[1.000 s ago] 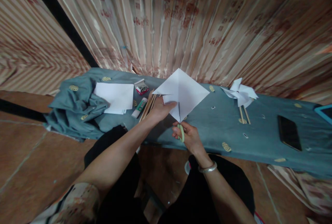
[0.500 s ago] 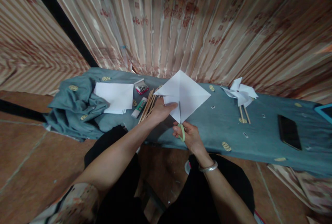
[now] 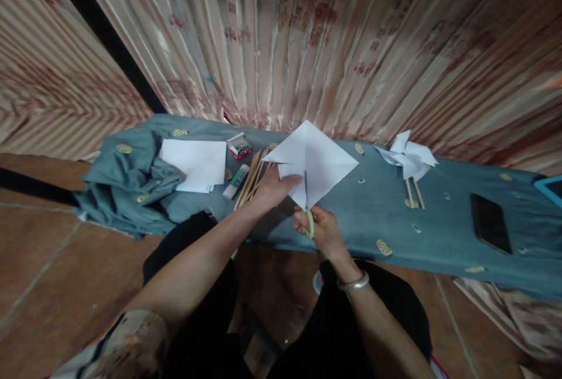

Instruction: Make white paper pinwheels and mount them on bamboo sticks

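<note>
My left hand (image 3: 274, 187) pinches a square sheet of white paper (image 3: 327, 159) by its left lower side, thumb on top. The sheet is turned with one corner toward me and shows creases; a slit runs in from its left corner. In my right hand (image 3: 322, 225) are scissors (image 3: 309, 224) with light green handles, their blades lying along the crease at the near corner. Left of the paper lie several thin wooden sticks (image 3: 249, 178), partly behind my left hand.
A glue stick (image 3: 236, 181), a small open box of metal pieces (image 3: 239, 148) and stacked white paper (image 3: 195, 162) lie left. A white paper pinwheel (image 3: 406, 157) with two sticks, a phone (image 3: 490, 224) and a blue-edged object (image 3: 548, 187) lie right. A curtain (image 3: 285, 45) hangs behind.
The paper and scissors have shifted very slightly right in view. Both hands keep the same holds, and the blades still lie at the near corner.
</note>
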`<state>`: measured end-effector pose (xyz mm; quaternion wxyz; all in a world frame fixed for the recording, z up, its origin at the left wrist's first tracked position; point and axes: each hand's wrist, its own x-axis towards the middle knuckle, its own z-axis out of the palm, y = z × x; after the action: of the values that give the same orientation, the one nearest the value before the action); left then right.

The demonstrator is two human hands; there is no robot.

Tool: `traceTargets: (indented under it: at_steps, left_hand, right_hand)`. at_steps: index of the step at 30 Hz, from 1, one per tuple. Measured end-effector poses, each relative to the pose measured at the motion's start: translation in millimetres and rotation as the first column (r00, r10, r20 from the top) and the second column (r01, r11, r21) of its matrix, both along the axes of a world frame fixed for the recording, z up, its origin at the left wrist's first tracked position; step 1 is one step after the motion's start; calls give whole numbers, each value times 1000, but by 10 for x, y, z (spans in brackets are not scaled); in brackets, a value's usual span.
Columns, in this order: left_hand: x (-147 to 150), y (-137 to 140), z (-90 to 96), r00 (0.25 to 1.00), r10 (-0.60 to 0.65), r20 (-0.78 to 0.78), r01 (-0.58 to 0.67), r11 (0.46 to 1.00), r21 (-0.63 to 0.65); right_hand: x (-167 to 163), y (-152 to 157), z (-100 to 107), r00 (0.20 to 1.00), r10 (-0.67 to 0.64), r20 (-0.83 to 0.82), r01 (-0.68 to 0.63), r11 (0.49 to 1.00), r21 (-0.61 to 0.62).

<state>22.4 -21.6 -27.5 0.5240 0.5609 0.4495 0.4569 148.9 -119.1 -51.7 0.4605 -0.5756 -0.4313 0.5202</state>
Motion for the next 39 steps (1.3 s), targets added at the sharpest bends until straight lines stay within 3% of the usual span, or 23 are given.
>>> traceTargets:
  at_steps: [15,26,34,39]
  left_hand:
    - [-1,-4,-25,999,8,-38,-9,1000,-27]
    - [21,-10,-33,1000,11,23,-11,1000,2]
    - [-15,79,13,981,40,188,-33,999,-41]
    - [-81,204,67,943,181,278,-169,983,-67]
  right_hand:
    - [23,-8,-32,998,25,51,-26,999,34]
    - [-20,14,11,1000,-14,-10,14,1000,-17]
    - [60,-39,25,982,181,44,-180,983,-23]
    - [193,-98,84,947,320,-23,-320,937,-139]
